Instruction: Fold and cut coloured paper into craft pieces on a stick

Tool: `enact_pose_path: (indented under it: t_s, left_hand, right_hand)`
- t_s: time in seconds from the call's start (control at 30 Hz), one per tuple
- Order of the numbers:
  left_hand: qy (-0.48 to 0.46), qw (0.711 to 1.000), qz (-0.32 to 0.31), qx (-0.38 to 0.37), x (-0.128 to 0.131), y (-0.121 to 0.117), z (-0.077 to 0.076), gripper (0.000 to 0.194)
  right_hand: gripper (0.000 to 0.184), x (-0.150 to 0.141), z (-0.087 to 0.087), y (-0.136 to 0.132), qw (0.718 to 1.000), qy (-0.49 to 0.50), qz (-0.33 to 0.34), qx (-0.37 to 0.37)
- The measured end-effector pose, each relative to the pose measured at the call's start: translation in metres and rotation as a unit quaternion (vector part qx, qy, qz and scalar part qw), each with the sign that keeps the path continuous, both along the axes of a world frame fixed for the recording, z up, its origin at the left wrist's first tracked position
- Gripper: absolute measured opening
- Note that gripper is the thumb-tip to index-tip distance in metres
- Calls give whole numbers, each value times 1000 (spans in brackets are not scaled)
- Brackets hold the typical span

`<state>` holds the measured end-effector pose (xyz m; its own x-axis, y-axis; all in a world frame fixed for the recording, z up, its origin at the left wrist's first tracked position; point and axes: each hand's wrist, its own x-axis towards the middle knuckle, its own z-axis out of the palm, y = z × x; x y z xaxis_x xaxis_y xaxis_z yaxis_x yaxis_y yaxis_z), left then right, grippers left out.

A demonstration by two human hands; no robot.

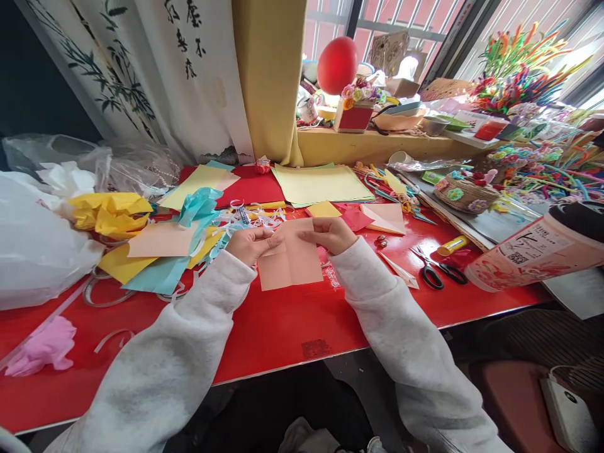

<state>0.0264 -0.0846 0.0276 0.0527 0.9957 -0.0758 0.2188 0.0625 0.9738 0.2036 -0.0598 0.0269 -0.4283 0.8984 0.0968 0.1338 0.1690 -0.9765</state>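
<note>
A creased sheet of peach paper [292, 264] hangs between my two hands, just above the red table. My left hand [252, 244] pinches its upper left side between thumb and fingers. On the upper right side, my right hand [333, 234] grips it the same way. Fold lines run across and down the sheet. Beyond it lie a yellow paper square [323, 209] and a pale pink sheet [384, 218]. To the right of my right hand rest two small bells [381, 241], a folded paper piece [399, 270] and black-handled scissors [438, 269].
A pink cup with a black lid [542, 245] lies tilted at the right. Yellow, blue and peach papers [160, 242] overlap at the left beside a white plastic bag [42, 233]. Crumpled pink paper [42, 346] sits near the front left. Pale yellow sheets [323, 184] lie at the back.
</note>
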Motion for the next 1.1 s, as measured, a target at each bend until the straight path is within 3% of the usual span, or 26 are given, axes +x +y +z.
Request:
enact_pose_path:
  t_s: [0.13,0.23,0.4,0.6,0.73,0.8,0.9,1.1]
  left_hand:
    - [-7,1000,-18,-17,-1,-1,3,30]
    - [-29,999,-19,-24,-2,-2,7,28]
    - [-43,998,-17,-36,-3,-2,9,30]
    - [-43,998,-38,-41,0,-3,4,29]
    - [-22,998,-62,-25,-2,-1,0,29]
    - [-19,997,-71,-23,-3,1,-4,30]
    - [-4,996,-91,-21,-5,5,-9,30]
    - [79,988,-129,17,-9,8,-15,31]
  right_hand:
    - [32,-4,-3,-6,981,-111,-65,145]
    - [38,-6,-2,-12,960,-174,-91,202]
    - [44,-7,1,-16,951,-179,-24,253]
    - [39,-11,-2,-12,992,-43,-15,119]
    - [64,-14,-5,-9,998,35,25,-43]
    - [62,-14,-6,-8,994,29,42,-96]
    - [46,-13,-8,-7,994,-11,58,-90]
    - [39,-11,-10,-5,992,-19,82,-98]
